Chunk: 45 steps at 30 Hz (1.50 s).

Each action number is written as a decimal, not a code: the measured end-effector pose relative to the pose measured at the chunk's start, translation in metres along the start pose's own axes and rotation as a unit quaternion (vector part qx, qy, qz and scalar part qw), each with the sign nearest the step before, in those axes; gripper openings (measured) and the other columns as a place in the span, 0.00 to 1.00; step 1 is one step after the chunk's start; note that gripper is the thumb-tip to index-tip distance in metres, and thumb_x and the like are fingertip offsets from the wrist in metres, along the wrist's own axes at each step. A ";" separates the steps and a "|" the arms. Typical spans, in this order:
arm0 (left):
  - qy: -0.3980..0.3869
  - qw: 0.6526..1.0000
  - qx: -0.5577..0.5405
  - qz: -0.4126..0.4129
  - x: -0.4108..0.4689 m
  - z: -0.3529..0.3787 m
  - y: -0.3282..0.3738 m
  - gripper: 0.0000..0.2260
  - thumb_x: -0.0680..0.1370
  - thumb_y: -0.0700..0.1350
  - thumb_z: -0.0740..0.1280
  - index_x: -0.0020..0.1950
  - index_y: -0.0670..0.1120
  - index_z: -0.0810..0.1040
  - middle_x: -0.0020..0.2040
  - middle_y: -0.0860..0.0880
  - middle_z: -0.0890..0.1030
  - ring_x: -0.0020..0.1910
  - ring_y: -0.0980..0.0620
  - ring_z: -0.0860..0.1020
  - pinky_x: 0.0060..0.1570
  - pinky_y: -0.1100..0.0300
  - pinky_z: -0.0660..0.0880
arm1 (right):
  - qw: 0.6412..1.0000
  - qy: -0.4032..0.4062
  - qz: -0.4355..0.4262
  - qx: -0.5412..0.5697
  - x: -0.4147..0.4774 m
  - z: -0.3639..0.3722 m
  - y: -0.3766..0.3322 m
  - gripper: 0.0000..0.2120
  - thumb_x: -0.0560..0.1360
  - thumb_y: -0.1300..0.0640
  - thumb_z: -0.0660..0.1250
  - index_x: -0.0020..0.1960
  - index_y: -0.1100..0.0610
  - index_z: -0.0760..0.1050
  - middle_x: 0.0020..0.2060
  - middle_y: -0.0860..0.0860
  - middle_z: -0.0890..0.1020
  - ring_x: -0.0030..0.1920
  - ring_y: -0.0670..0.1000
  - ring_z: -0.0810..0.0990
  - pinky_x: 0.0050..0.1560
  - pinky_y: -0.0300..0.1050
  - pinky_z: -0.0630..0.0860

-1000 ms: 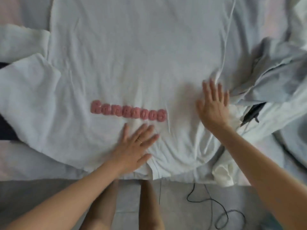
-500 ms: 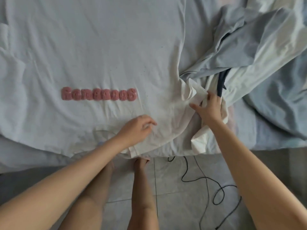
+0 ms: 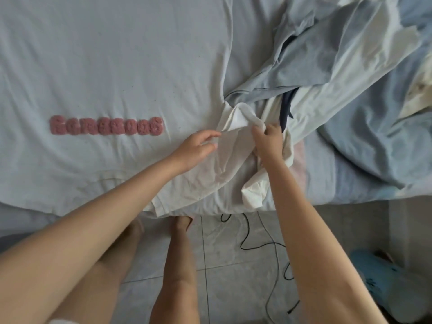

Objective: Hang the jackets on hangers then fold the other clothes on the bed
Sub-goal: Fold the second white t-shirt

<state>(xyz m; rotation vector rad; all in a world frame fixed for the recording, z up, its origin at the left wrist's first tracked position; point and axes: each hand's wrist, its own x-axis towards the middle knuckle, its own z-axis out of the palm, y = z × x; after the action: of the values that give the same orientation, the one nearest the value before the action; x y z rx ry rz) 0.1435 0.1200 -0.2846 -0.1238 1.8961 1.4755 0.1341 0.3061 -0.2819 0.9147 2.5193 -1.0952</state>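
Note:
A large white T-shirt (image 3: 117, 66) with fuzzy pink letters (image 3: 106, 125) lies spread flat over the bed. Its right sleeve (image 3: 236, 118) is bunched up near the bed's front edge. My right hand (image 3: 268, 141) grips that bunched sleeve cloth from the right side. My left hand (image 3: 198, 146) reaches to the same fold from the left, fingers half curled and touching the fabric's edge. A crumpled heap of pale blue and white clothes (image 3: 327, 54) lies just right of the sleeve, with a dark strap (image 3: 286, 106) showing in it.
The bed's front edge (image 3: 339, 197) runs across the middle of the view. Below it lies tiled floor with a black cable (image 3: 264, 246) and a blue slipper (image 3: 383, 281) at the right. My bare legs stand against the bed.
My left hand left the shirt's collar area and moved right toward the sleeve. My right hand kept hold of the sleeve cloth and raised it a little. The view has shifted right.

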 end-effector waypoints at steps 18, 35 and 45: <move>-0.077 0.836 -0.512 -0.183 -0.007 -0.044 -0.003 0.34 0.71 0.71 0.52 0.56 0.48 0.83 0.56 0.44 0.82 0.56 0.43 0.80 0.51 0.50 0.75 | 0.923 -0.328 -0.129 0.152 -0.060 0.003 -0.046 0.11 0.71 0.63 0.63 0.53 0.56 0.76 0.65 0.48 0.75 0.67 0.43 0.71 0.68 0.44 0.67; 0.313 0.948 -0.045 0.043 -0.060 -0.043 -0.049 0.11 0.75 0.37 0.68 0.50 0.51 0.72 0.45 0.59 0.76 0.44 0.61 0.75 0.45 0.69 0.69 | 0.820 -0.424 -0.237 -0.302 0.085 0.048 -0.145 0.08 0.78 0.61 0.63 0.46 0.50 0.66 0.39 0.44 0.69 0.36 0.45 0.69 0.39 0.38 0.68; 0.413 0.910 -0.029 -0.022 -0.047 -0.067 -0.075 0.09 0.72 0.36 0.72 0.46 0.45 0.74 0.39 0.59 0.75 0.37 0.64 0.74 0.40 0.76 0.68 | 0.863 -0.318 -0.217 -0.328 0.083 0.083 -0.143 0.10 0.75 0.50 0.68 0.49 0.56 0.73 0.41 0.51 0.74 0.43 0.52 0.72 0.37 0.42 0.65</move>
<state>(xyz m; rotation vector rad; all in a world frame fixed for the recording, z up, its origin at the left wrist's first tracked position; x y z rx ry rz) 0.1823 0.0196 -0.3121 -0.9433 2.4586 1.5813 -0.0220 0.2085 -0.2947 -0.1919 2.2680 -0.4229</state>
